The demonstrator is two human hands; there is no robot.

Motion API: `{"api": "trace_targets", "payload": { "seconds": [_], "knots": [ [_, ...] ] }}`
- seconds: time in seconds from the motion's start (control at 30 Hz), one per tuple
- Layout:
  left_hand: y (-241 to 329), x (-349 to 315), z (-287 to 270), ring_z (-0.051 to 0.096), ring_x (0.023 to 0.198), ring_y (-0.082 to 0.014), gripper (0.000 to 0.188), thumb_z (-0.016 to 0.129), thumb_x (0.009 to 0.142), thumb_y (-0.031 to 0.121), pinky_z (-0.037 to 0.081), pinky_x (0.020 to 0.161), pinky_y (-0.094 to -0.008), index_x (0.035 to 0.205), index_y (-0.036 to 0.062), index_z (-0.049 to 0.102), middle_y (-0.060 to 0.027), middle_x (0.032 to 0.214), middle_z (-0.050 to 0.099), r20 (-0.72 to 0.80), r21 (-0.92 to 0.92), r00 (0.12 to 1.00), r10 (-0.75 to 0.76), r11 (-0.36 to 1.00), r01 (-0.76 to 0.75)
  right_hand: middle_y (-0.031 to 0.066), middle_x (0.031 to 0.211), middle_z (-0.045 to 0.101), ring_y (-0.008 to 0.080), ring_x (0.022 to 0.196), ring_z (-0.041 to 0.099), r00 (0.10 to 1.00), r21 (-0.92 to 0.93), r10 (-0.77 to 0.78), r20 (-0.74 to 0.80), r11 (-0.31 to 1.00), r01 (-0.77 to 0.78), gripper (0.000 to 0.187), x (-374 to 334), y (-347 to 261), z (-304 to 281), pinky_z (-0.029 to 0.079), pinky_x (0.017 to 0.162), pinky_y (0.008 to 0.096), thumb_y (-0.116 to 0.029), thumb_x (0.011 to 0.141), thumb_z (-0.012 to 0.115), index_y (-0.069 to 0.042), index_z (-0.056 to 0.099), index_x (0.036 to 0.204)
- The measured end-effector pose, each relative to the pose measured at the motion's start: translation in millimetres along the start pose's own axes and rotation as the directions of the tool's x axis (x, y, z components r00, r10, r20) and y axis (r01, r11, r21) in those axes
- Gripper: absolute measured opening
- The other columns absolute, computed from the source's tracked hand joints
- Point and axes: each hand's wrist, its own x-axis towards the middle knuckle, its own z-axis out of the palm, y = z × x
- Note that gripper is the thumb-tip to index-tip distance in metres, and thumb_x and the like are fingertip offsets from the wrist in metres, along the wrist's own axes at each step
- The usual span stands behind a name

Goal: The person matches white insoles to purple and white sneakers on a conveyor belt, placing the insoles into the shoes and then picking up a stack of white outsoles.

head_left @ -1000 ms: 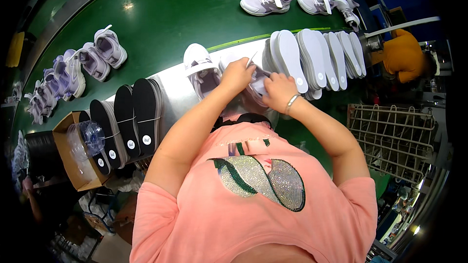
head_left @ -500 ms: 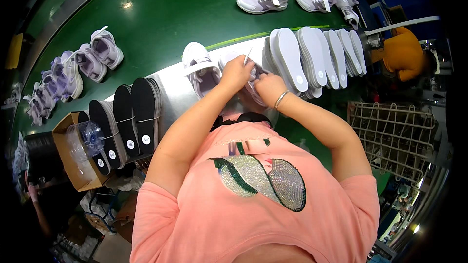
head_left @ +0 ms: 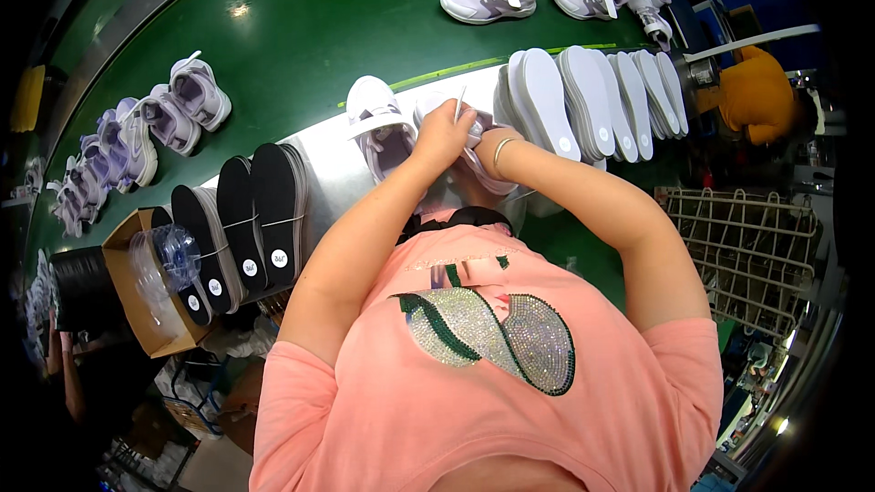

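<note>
Rightward, white insoles (head_left: 545,107) neighbour the shoe (head_left: 428,106) left fingers (head_left: 455,122) grip (partly hidden right hand (head_left: 491,148): can't tell).

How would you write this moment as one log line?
left hand: holding white-lilac sneaker near raised strap | right hand: at same sneaker, fingers hidden | second sneaker: left | white insoles: right
</note>
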Motion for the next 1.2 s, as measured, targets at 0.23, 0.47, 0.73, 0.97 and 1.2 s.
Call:
{"api": "trace_targets", "payload": {
  "seconds": [0.23, 0.47, 0.73, 0.97, 1.2],
  "knots": [
    [1, 4, 4, 0.059, 0.074, -0.0261, 0.028, 0.052, 0.081, 0.025, 0.045, 0.067, -0.0332, 0.088, -0.0027, 0.055, -0.0177, 0.078, 0.06, 0.017, 0.115, 1.0, 0.012, 0.993, -0.014, 0.0132, 0.088, 0.062, 0.0273, 0.086, 0.059, 0.985, 0.048, -0.033, -0.17, 0.998, 0.042, 0.027, -3, 14, 14, 0.046, 0.071, 0.0339, -0.024, 0.078, 0.046, -0.01, 0.058, 0.098],
    [0, 4, 7, 0.056, 0.076, -0.0388, 0.025, 0.053, 0.078, 0.023, 0.043, 0.069, -0.0418, 0.084, -0.0013, 0.056, -0.0227, 0.075, 0.059, -0.027, 0.074, 0.999, 0.028, 0.997, -0.026, 0.015, 0.085, 0.062, 0.0296, 0.083, 0.059, 0.983, -0.019, -0.151, 0.104, 0.988, 0.154, 0.023, -58, 18, -5, 0.027, 0.09, 0.0517, -0.018, 0.073, 0.048, -0.006, 0.055, 0.091],
    [8, -1, -1, 0.054, 0.08, -0.0411, 0.025, 0.053, 0.079, 0.021, 0.042, 0.07, -0.0426, 0.093, -0.0003, 0.05, -0.0249, 0.082, 0.057, 0.102, 0.143, 0.994, -0.038, 0.99, 0.023, 0.016, 0.094, 0.061, 0.0269, 0.087, 0.059, 0.973, 0.285, -0.18, -0.145, 0.934, 0.216, 0.03, -50, 30, 9, 0.037, 0.085, 0.0409, -0.018, 0.073, 0.051, -0.001, 0.058, 0.097],
    [10, -19, -3, 0.052, 0.086, -0.0419, 0.025, 0.054, 0.079, 0.016, 0.042, 0.072, -0.0416, 0.096, -0.0012, 0.047, -0.0253, 0.088, 0.056, 0.121, 0.092, 0.992, 0.026, 0.995, -0.037, 0.0056, 0.073, 0.06, 0.0113, 0.064, 0.056, 0.952, 0.951, 0.109, -0.285, 0.156, 0.267, 0.022, -36, 26, 24, 0.045, 0.061, 0.0233, -0.016, 0.08, 0.057, 0.003, 0.058, 0.092],
    [4, -5, 0, 0.053, 0.075, -0.0218, 0.023, 0.052, 0.081, 0.018, 0.042, 0.067, -0.031, 0.095, 0.0, 0.048, -0.0138, 0.081, 0.057, 0.187, 0.0, 0.979, -0.076, 0.997, 0.077, 0.0051, 0.063, 0.058, 0.009, 0.052, 0.053, 0.927, 0.956, 0.242, -0.287, 0.126, 0.264, 0.021, -28, 25, 26, 0.044, 0.049, 0.0208, -0.017, 0.078, 0.06, 0.003, 0.06, 0.084]
  ]
}}
